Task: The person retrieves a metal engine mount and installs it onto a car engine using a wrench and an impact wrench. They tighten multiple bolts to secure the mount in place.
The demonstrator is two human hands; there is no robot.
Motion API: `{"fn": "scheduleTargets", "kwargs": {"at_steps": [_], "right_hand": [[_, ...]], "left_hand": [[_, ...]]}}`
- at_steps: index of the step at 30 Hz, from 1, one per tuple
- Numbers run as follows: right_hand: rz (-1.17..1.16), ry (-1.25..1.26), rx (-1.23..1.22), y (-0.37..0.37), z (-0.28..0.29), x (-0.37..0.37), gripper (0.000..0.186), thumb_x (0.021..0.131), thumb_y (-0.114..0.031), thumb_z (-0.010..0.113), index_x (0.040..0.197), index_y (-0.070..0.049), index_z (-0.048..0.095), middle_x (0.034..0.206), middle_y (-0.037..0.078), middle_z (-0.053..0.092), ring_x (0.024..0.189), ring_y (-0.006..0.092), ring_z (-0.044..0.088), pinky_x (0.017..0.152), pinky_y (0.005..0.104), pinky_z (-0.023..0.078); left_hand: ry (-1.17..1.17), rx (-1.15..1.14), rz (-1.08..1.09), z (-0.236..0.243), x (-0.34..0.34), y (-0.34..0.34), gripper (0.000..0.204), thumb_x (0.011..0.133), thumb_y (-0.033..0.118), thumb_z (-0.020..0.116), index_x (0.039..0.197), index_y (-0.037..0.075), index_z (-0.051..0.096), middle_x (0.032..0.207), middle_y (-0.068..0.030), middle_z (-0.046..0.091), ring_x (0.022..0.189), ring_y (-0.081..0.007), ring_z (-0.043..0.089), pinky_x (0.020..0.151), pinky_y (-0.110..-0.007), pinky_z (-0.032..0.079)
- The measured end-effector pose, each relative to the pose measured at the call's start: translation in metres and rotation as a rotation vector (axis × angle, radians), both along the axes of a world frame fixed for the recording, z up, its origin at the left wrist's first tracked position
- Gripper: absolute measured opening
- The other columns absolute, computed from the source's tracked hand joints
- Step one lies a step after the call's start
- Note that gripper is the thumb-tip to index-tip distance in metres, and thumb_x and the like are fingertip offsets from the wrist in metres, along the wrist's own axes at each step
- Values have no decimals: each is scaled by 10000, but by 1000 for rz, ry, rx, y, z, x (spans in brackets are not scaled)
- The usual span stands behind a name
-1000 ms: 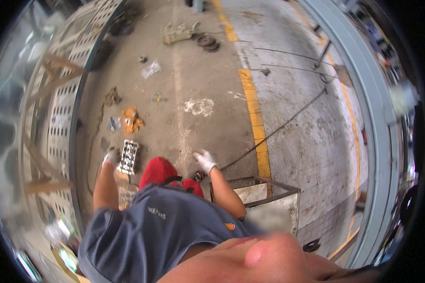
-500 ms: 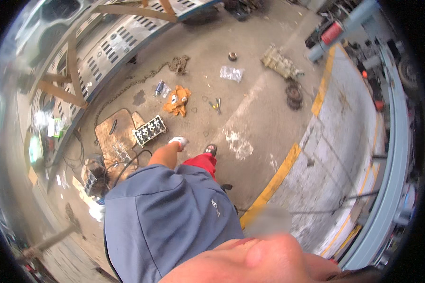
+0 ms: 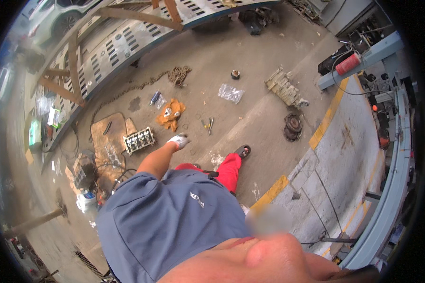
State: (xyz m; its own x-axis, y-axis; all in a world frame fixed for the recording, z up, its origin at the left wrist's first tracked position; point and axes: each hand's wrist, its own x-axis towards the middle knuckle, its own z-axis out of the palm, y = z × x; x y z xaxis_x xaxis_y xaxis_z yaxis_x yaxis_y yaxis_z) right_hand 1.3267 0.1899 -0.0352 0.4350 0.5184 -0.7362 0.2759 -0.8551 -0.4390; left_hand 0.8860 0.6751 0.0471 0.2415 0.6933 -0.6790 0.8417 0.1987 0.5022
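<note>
My left hand (image 3: 179, 140), in a white glove with greyish fingers, hangs over the concrete floor at the end of my bare forearm. Its fingers look loosely apart, and I see nothing in them. Nearest to it, on the left, lies an engine cylinder head (image 3: 140, 141) with a row of round openings, at the edge of a stained brown sheet (image 3: 99, 133). Beyond the hand are a crumpled orange cloth or bag (image 3: 171, 114) and a few small hand tools (image 3: 208, 125). My right hand cannot be made out; my body hides that side.
A gearbox-like casting (image 3: 285, 88) and round metal parts (image 3: 293, 126) lie to the right. Farther off are a clear plastic bag (image 3: 231, 93), a can (image 3: 155, 97) and a chain (image 3: 177, 75). A slotted lift ramp (image 3: 113, 52) runs along the left; a yellow-edged platform (image 3: 335, 146) rises at right.
My foot in the red trouser leg has come forward and to the right. My gloved left hand stays out in front, while the floor items have shifted slightly in view.
</note>
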Motion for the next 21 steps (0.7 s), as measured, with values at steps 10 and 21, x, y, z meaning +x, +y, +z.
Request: {"fn": "scheduleTargets", "kwargs": {"at_steps": [10, 21], "right_hand": [[394, 12, -219, 254, 17, 202, 296, 914, -325, 709, 1147, -169, 802, 1188, 164, 761, 1097, 344, 735, 937, 459, 589], [-209, 228, 220, 723, 48, 378, 306, 1037, -242, 640, 1283, -66, 689, 1071, 76, 755, 874, 222, 736, 691, 368, 603]], "left_hand": [[333, -244, 354, -77, -93, 43, 361, 1021, 322, 595, 1143, 18, 747, 1091, -182, 765, 974, -307, 750, 817, -472, 578], [-4, -505, 976, -87, 78, 242, 315, 1038, 332, 603, 1040, 29, 689, 906, -104, 694, 735, -282, 648, 673, -451, 556]]}}
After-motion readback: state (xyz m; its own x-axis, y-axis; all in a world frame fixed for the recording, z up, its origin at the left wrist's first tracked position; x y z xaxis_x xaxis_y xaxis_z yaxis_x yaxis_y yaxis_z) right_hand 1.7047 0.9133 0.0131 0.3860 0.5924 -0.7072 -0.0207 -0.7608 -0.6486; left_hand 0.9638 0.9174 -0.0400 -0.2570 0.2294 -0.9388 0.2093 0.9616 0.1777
